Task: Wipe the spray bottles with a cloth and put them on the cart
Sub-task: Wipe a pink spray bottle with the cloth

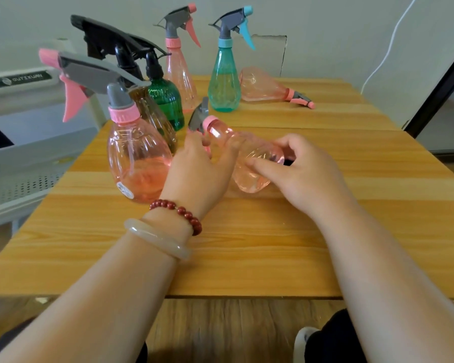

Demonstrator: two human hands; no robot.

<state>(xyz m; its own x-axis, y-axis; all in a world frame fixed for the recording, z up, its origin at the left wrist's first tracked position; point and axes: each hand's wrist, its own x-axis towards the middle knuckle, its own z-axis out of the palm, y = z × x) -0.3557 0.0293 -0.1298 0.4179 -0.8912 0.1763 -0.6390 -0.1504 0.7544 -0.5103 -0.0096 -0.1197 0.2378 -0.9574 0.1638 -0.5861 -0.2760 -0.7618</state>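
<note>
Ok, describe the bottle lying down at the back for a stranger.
Look to the far right of the wooden table, near the wall. Beside the upright teal bottle lies a pink spray bottle, the only untouched one on its side.

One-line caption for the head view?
Left hand and right hand hold a pink spray bottle sideways at the wooden table.

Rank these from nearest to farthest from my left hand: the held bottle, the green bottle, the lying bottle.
1. Held bottle: gripped by the left hand.
2. Green bottle: behind it, to the left.
3. Lying bottle: far back right.
</note>
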